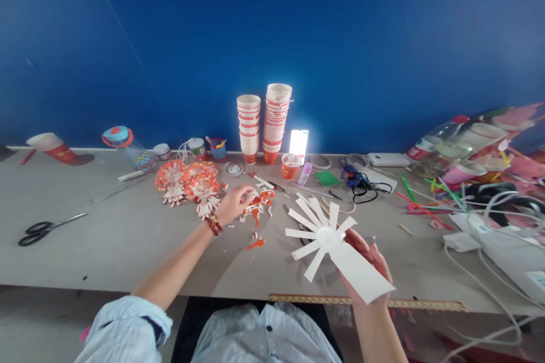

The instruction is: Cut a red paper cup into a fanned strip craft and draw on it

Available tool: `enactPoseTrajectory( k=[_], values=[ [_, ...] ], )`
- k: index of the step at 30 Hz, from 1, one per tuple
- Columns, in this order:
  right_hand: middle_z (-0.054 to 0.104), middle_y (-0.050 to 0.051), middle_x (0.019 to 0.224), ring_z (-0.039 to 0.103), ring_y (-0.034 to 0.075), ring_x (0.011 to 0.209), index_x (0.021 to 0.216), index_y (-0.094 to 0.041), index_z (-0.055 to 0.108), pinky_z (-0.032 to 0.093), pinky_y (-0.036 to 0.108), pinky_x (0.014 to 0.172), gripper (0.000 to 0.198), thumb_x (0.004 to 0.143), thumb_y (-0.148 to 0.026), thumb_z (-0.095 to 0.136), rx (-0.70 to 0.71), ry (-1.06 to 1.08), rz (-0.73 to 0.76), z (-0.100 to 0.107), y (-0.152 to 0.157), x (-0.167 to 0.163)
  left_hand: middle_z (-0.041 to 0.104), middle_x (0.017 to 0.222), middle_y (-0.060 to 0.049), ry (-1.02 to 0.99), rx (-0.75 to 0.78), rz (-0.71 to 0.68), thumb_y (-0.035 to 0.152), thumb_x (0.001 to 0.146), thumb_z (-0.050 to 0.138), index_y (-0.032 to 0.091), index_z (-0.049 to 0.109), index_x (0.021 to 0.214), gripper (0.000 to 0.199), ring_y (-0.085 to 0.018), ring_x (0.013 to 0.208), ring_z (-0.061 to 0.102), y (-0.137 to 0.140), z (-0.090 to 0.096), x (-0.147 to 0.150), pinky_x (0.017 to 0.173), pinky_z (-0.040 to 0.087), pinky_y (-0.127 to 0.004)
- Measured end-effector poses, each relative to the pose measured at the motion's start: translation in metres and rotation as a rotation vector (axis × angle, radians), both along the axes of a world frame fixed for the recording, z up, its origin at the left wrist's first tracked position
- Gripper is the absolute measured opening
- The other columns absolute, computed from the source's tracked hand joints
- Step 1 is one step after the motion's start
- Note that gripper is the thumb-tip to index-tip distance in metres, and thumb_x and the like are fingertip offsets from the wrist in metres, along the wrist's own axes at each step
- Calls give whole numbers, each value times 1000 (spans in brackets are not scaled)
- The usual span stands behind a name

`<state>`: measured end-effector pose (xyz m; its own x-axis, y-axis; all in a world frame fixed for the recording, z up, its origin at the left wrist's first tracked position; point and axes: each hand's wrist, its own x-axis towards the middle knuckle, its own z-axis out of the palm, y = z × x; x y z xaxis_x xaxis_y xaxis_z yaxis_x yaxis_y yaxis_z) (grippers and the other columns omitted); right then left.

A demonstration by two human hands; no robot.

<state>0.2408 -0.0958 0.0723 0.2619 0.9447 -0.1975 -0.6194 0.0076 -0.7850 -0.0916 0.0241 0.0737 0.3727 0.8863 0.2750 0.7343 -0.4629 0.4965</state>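
Note:
My right hand [369, 255] holds a cut paper cup [326, 238], its wall sliced into narrow white strips that fan out from the round base. One much wider panel of the cup lies over my palm and points toward me. My left hand [234, 203] is over a heap of orange and white paper scraps [258, 210]; its fingers are curled together at the left side of the heap, and what they pinch, if anything, is too small to make out. Left of that hand lie several finished-looking orange and white paper figures [187, 181] with fringed rims.
Two tall stacks of paper cups [279, 122] stand by the blue wall, beside a lit phone [299, 144] and a small cup [290, 165]. Black scissors [46, 229] lie far left. Cables, a power strip [502, 255], bottles and coloured craft pieces crowd the right. A patterned strip [366, 302] runs along the front edge.

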Motion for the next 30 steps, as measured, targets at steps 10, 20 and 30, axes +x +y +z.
enactPoseTrajectory(
  k=[10, 20, 30],
  values=[
    [76, 3, 94, 70, 20, 72, 101, -23, 75, 54, 32, 65, 40, 82, -53, 57, -28, 102, -90, -3, -8, 30, 22, 159, -5, 265, 21, -660, 55, 91, 46, 30, 25, 150, 67, -27, 146, 20, -93, 5, 17, 120, 12, -50],
    [76, 9, 92, 68, 19, 63, 98, -24, 75, 52, 33, 55, 40, 89, -48, 44, -24, 169, -286, 18, -18, 60, 20, 159, -7, 440, 90, -623, 66, 90, 37, 26, 14, 153, 78, -26, 147, 17, -12, -10, 31, 119, 5, -48],
    [74, 8, 106, 70, 25, 90, 106, -21, 74, 56, 35, 75, 45, 84, -54, 54, -8, 46, 26, 6, -25, 6, 23, 158, -6, 431, 110, -605, 61, 92, 39, 27, 19, 152, 72, -25, 146, 21, -34, -10, 14, 120, 6, -47]
  ],
)
